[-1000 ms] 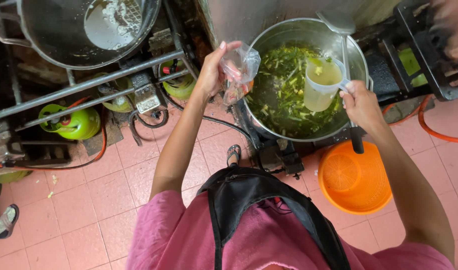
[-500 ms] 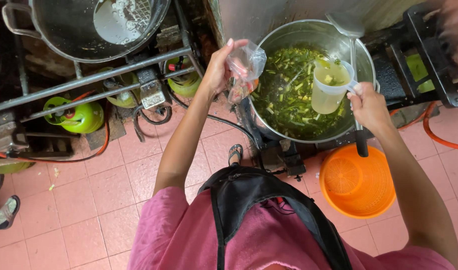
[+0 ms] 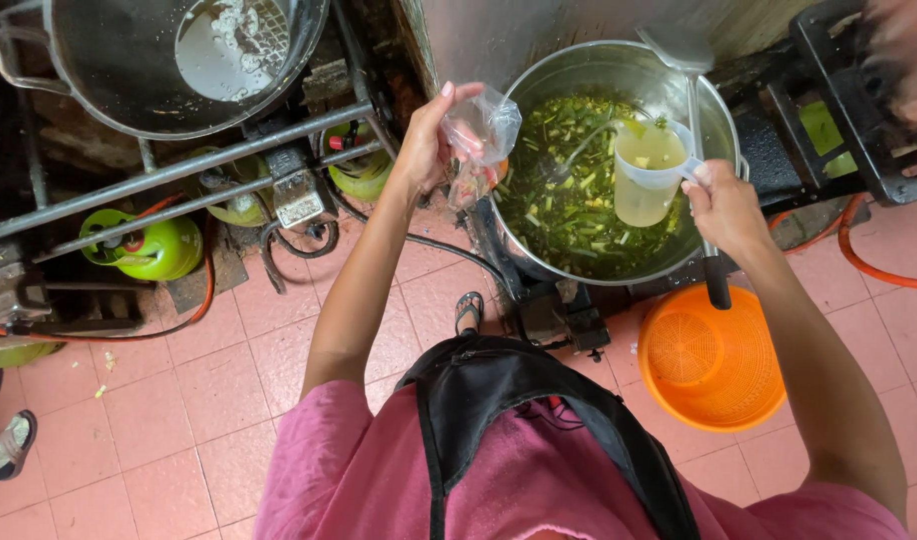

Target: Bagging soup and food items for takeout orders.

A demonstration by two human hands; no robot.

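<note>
My left hand (image 3: 429, 140) pinches a small clear plastic bag (image 3: 479, 140) open beside the rim of a big steel pot (image 3: 724, 130) full of green vegetable soup (image 3: 569, 200). Some reddish contents show through the bag's bottom. My right hand (image 3: 724, 205) grips the handle of a translucent plastic jug (image 3: 647, 170) filled with yellowish broth, held upright over the soup to the right of the bag. A metal ladle (image 3: 679, 55) leans on the pot's far rim, its long dark handle (image 3: 717, 285) passing under my right hand.
An orange basket (image 3: 714, 360) sits on the tiled floor under my right arm. A second large pot (image 3: 129, 80) rests on a metal frame at the top left. Green gas cylinders (image 3: 159, 250) and hoses lie below it. A sandalled foot (image 3: 9, 450) shows at the left edge.
The jug has moved slightly left over the soup, nearer to the bag. The bag stays by the pot's rim in my left hand.
</note>
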